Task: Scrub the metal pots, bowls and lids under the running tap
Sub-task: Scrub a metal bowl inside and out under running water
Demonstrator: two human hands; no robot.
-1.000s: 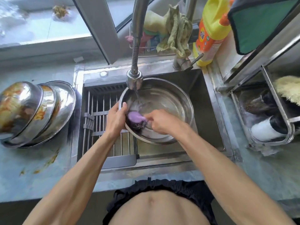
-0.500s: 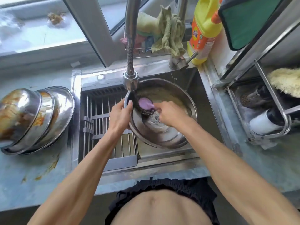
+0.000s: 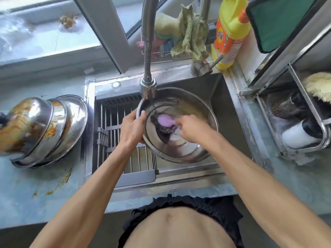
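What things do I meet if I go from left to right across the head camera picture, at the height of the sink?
Stack of dirty metal bowls → drying rack → left hand → purple scrubber → right hand → far rim of the held bowl → steel caddy on the right counter.

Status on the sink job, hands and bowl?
Left hand grips the bowl rim, tilting it under the tap. Right hand holds the purple scrubber inside the bowl. Stack of dirty bowls waits on the counter. Nothing in the way.

right hand (image 3: 192, 129) motion-blurred, its fingers hiding scrubber's (image 3: 165, 122) edge, detergent bottle (image 3: 231, 31) top cropped
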